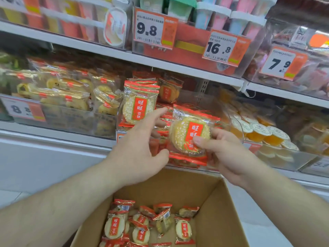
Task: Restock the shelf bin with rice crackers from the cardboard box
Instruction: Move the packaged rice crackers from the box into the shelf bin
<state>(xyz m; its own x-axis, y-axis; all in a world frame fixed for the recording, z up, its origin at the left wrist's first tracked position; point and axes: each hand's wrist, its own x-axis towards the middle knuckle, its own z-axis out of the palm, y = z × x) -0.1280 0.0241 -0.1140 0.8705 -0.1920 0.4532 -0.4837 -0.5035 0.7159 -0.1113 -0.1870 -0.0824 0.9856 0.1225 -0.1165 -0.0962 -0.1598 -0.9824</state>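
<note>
My right hand (222,152) pinches a stack of rice cracker packets (188,132), clear wrap with red ends and a red label, held upright at the front of the clear shelf bin (179,165). My left hand (140,148) reaches toward the bin with fingers spread, its fingertips near an upright row of packets (138,102) standing in the bin's left side. It holds nothing. Below, the open cardboard box (226,214) holds several loose packets (147,227) lying on its bottom.
Left of the bin is a clear bin of golden wrapped cakes (71,97); to the right, a bin of orange jelly cups (267,134). The upper shelf (124,56) with price tags overhangs the bin. White shelf base lies lower left.
</note>
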